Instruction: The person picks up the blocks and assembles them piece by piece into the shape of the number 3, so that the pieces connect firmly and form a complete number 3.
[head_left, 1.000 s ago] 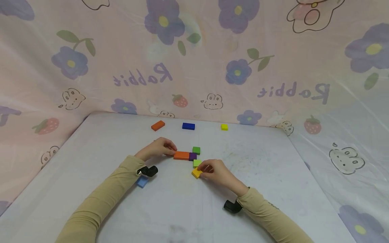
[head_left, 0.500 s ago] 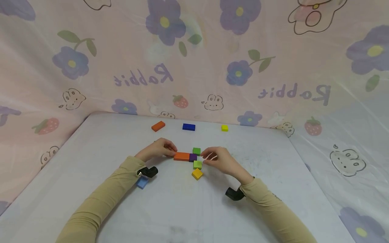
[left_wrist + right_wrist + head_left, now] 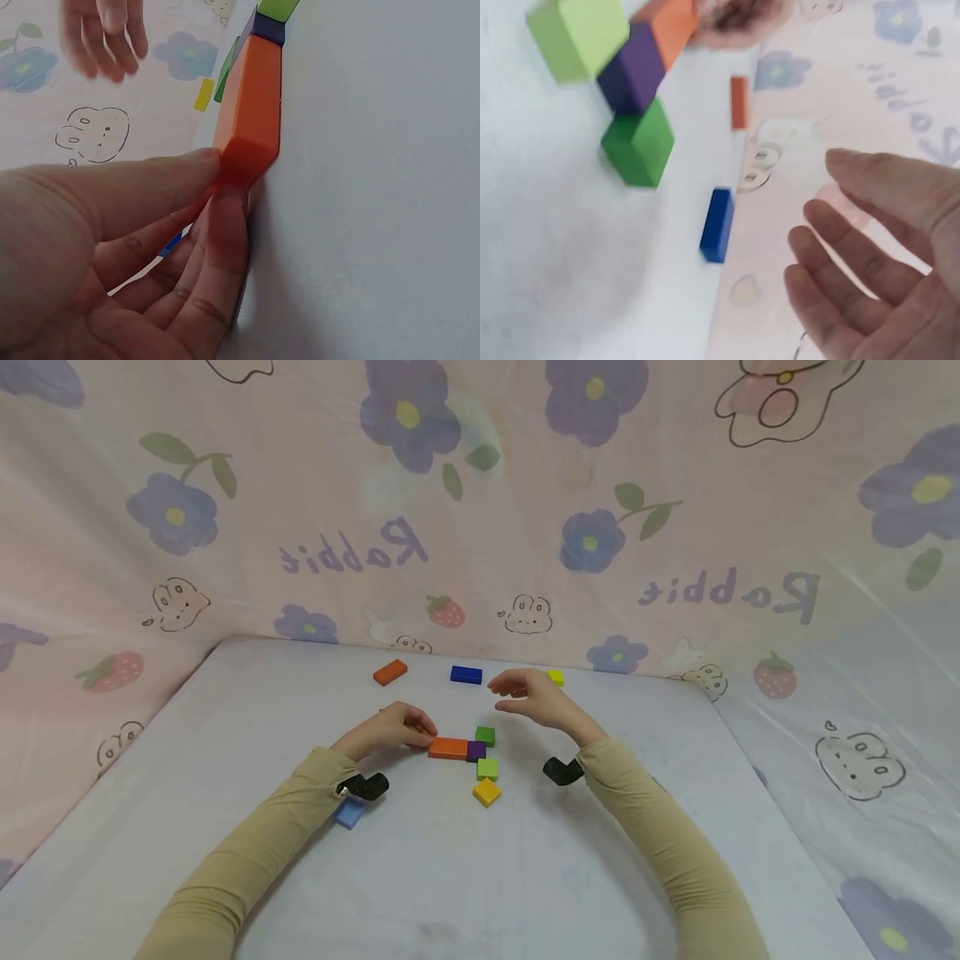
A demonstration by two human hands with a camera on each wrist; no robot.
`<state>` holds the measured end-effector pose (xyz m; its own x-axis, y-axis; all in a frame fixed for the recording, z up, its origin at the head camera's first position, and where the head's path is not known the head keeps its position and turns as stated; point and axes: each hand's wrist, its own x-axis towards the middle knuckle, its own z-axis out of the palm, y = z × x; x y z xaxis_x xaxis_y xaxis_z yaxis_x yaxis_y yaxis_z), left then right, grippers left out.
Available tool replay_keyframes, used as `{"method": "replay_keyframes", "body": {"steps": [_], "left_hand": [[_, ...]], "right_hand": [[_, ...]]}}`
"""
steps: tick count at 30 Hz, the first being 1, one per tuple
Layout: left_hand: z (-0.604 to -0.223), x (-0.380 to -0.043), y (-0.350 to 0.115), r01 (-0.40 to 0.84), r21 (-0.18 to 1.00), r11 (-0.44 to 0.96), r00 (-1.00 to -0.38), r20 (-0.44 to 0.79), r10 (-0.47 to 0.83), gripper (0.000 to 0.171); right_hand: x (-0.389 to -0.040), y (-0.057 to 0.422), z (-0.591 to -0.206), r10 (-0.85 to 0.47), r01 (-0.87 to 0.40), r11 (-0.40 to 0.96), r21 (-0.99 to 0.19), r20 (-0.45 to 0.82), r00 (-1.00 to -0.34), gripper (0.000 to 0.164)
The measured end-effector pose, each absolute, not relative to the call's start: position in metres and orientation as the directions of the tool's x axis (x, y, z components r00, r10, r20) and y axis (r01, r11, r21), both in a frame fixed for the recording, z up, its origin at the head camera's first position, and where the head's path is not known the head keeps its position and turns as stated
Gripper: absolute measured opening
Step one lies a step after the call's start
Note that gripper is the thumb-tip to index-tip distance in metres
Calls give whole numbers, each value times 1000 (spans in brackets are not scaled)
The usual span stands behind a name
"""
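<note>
Counting nine smooth, sharp-edged blocks on the white tabletop (image 3: 375, 893): gripping with the left hand (image 3: 386, 728), between thumb and fingers at its left end, one long orange rectangular block (image 3: 448, 748) near the centre. At its right end, one small purple block (image 3: 476, 751), between one green block (image 3: 485, 737) farther and one lime-green block (image 3: 487, 769) nearer; nearest, one cornerwise amber square block (image 3: 487, 792). Near left, one flat light-blue block (image 3: 349, 813). Far, one red-orange rectangular block (image 3: 391, 672), one dark-blue rectangular block (image 3: 467, 675), one partly hidden yellow block (image 3: 556, 677); holding nothing in the raised, loosely spread right hand (image 3: 536, 696).
</note>
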<state>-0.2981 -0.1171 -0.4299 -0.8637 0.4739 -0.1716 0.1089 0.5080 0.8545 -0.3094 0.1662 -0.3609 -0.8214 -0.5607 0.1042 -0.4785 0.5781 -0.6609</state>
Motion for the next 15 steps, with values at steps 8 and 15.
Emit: {"method": "replay_keyframes", "body": {"steps": [8, 15], "left_hand": [[-432, -298, -118, 107, 872, 477, -860, -159, 485, 16], [-432, -299, -119, 102, 879, 466, -854, -164, 494, 17]], "right_hand": [[-349, 159, -376, -511, -441, 610, -659, 98, -854, 35], [-370, 151, -391, -454, -371, 648, -665, 54, -889, 38]]}}
